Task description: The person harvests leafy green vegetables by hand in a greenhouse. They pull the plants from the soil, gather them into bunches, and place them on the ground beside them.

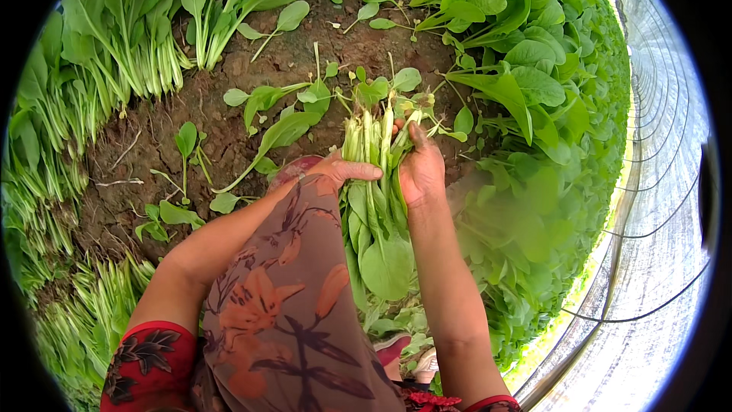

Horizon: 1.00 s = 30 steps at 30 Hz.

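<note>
My left hand [349,170] is closed around a bunch of leafy greens [366,143], its thumb lying across the pale stems. The stem ends point away from me, and the broad leaves hang down towards my body. At the right side of the bunch, my right hand [422,166] holds some stems between thumb and fingers, with soil on the fingertips. Part of its fingers is hidden behind the stems. Loose leaves [286,131] lie on the brown soil [229,91] just beyond and left of my hands.
Piled greens [143,51] line the left side, with more stems [103,292] at lower left. Dense growing greens [549,97] fill the right, beside a translucent sheet wall with curved ribs [652,183]. Patterned fabric [286,309] hangs below my hands. Shoes show at the bottom.
</note>
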### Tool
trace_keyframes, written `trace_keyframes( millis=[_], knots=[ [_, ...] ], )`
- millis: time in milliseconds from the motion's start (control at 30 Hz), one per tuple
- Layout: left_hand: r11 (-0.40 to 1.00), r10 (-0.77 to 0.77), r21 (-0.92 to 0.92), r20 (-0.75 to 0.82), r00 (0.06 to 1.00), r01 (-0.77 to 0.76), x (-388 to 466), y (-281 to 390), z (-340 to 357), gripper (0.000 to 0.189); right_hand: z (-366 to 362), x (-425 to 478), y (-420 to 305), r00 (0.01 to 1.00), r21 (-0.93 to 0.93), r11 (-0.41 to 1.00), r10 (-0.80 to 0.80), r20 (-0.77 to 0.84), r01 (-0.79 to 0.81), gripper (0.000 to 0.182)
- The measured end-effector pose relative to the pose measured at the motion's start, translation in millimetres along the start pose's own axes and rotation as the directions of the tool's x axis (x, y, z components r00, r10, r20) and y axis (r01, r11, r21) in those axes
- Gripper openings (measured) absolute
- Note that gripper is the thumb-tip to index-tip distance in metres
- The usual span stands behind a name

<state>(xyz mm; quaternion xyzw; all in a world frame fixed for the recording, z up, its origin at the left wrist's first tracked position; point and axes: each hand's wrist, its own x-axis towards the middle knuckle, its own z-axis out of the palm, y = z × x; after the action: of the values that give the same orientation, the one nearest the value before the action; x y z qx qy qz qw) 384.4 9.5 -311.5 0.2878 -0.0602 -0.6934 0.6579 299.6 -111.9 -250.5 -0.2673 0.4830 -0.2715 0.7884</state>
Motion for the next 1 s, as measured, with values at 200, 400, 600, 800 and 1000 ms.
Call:
trace_keyframes(
  millis=[200, 400, 600, 800, 1000],
  knots=[
    [0.922, -0.104, 0.36, -0.129, 0.986, 0.145, -9.2, 13.5, 6.6, 0.064, -7.0, 19.3, -41.4, 0.994, 0.015, 0.994, -0.109, 0.022, 0.108, 0.029],
    [0.898, -0.141, 0.419, -0.016, 0.99, 0.134, -10.1, 6.5, -9.0, 0.069, -14.2, 38.3, -95.9, 0.985, 0.079, 0.984, -0.15, -0.086, 0.157, 0.017],
    [0.88, -0.125, 0.436, -0.176, 0.976, 0.191, -11.5, 6.3, -0.5, 0.071, -105.5, 33.7, -104.0, 0.982, -0.745, 0.641, 0.101, -0.159, -0.186, 0.031],
    [0.915, -0.17, 0.356, -0.081, 0.982, 0.188, -7.2, -3.5, -23.7, 0.072, -47.7, -11.4, -73.9, 0.949, -0.753, 0.652, 0.286, 0.136, -0.088, 0.055],
    [0.921, -0.131, 0.351, -0.137, 0.982, 0.172, 0.3, -6.3, -6.9, 0.061, -34.9, -18.0, -4.6, 0.979, -0.629, 0.756, -0.197, 0.046, 0.182, 0.032]
  ],
)
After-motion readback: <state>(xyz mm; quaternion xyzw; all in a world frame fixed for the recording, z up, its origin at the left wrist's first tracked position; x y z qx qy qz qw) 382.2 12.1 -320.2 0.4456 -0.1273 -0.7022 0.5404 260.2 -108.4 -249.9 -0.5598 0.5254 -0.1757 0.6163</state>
